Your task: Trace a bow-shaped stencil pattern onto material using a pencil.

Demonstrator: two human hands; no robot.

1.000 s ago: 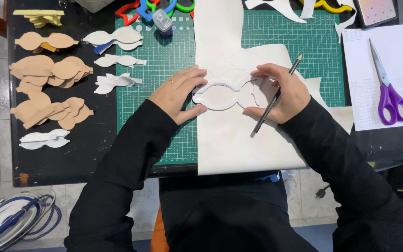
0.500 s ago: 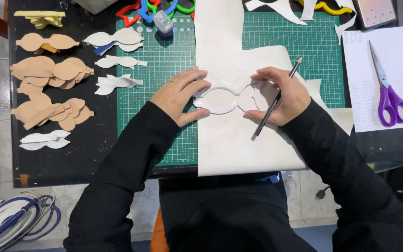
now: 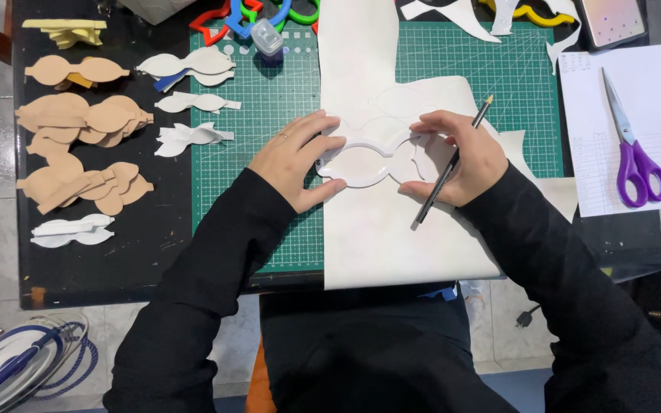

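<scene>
A white bow-shaped template [image 3: 369, 162] lies flat on a long white sheet [image 3: 399, 237] spread over the green cutting mat [image 3: 262, 115]. My left hand [image 3: 296, 159] presses on the template's left lobe, fingers curled around its edge. My right hand [image 3: 460, 157] touches the template's right lobe with its fingertips and grips a dark pencil [image 3: 453, 162] that slants up to the right, tip down near the sheet. Faint traced outlines show on the sheet just above the template.
Tan bow-shaped cutouts [image 3: 78, 145] and white ones [image 3: 189, 99] lie in piles on the black table at left. Purple scissors [image 3: 633, 149] rest on a paper at right. Coloured plastic templates [image 3: 254, 15] and a small bottle [image 3: 267, 37] sit at the mat's far edge.
Both hands and the template have shifted slightly on the sheet; the right hand's fingers have come down onto the template's right lobe, pencil still held.
</scene>
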